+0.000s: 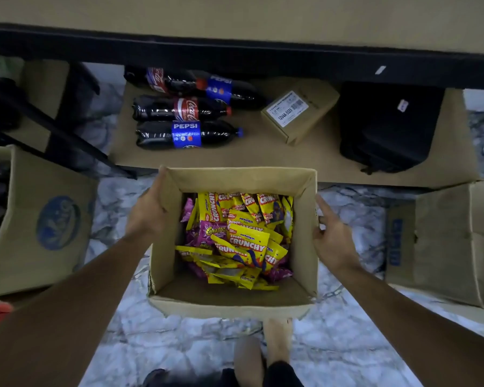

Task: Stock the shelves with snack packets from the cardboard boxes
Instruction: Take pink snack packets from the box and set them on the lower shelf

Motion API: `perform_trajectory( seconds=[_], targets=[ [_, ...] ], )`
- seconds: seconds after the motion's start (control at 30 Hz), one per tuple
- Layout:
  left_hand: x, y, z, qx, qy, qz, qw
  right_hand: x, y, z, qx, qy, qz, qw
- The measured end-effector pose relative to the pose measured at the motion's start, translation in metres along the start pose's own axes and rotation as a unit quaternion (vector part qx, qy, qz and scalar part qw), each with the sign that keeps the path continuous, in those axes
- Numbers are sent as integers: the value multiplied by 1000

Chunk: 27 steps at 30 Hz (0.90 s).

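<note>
An open cardboard box (165,263) sits in the middle of the view above the marble floor. It holds several yellow Crunchy snack packets (246,244) and some purple packets (204,233). My left hand (147,210) grips the box's left wall near the far corner. Beside the right wall is my right hand (333,236), fingers spread, touching or nearly touching the cardboard. The low shelf (263,152) lies just beyond the box.
On the low shelf lie three cola bottles (185,118), a small labelled carton (296,113) and a black bag (386,129). A large cardboard box (45,219) stands at left, another (444,247) at right. A dark shelf edge (235,48) runs overhead. My bare foot (277,339) is below the box.
</note>
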<state>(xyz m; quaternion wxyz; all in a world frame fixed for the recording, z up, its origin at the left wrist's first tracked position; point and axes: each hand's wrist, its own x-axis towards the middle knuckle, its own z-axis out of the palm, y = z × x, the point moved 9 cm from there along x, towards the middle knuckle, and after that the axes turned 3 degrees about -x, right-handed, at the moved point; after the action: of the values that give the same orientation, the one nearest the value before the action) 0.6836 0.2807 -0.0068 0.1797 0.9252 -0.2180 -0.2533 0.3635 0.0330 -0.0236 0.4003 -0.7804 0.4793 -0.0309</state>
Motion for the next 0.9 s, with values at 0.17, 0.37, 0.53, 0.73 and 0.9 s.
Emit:
perform_trajectory(
  seconds=[0.17,0.37,0.53,0.73,0.9],
  targets=[
    [19,-4,7,26,-3,-20,999,13,2,5,-24,9,-14,1000],
    [11,0,8,15,-5,-7,1000,13,-2,6,-56,-11,-15,998],
    [-6,-9,13,58,9,-39,998,11,-3,9,-100,-27,8,995],
    [5,-5,8,62,16,-60,996,7,3,13,-136,-42,20,990],
    [1,-7,11,53,-7,-35,998,15,-5,8,-148,-44,13,988]
  ],
)
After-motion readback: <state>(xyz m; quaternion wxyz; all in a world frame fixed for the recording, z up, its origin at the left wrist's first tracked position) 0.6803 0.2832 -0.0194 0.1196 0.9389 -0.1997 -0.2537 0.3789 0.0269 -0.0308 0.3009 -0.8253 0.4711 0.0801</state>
